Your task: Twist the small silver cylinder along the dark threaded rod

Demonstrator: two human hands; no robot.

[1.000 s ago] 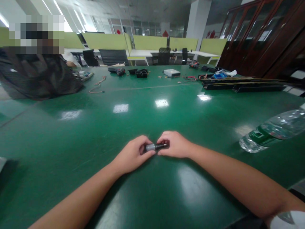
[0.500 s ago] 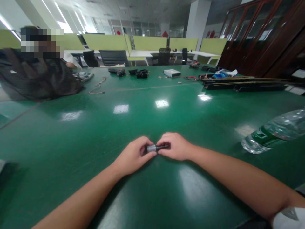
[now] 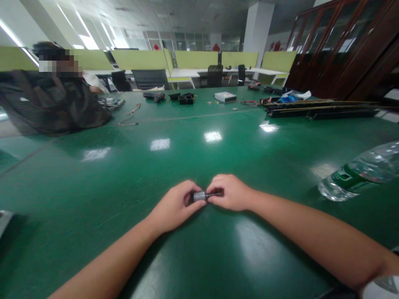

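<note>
A small part with a grey metal cylinder point(image 3: 199, 196) and a thin dark shaft lies level between my two hands, low over the green table point(image 3: 187, 162). My left hand point(image 3: 177, 205) is closed on the cylinder end, thumb in front and fingers behind. The thin dark shaft point(image 3: 215, 194) points right, and my right hand point(image 3: 229, 193) pinches around it. Both hands' fingertips nearly meet at the middle of the part. The part's left end is partly hidden in my left palm.
A clear plastic bottle point(image 3: 358, 176) lies at the right. A dark mesh bag point(image 3: 52, 104) stands far left, a person behind it. Across the back are a power drill point(image 3: 154, 96), black parts point(image 3: 186, 98), a white box point(image 3: 225, 97) and long black rails point(image 3: 324, 110).
The view has shifted slightly. Both hands keep their hold on the part, with hardly any movement.
</note>
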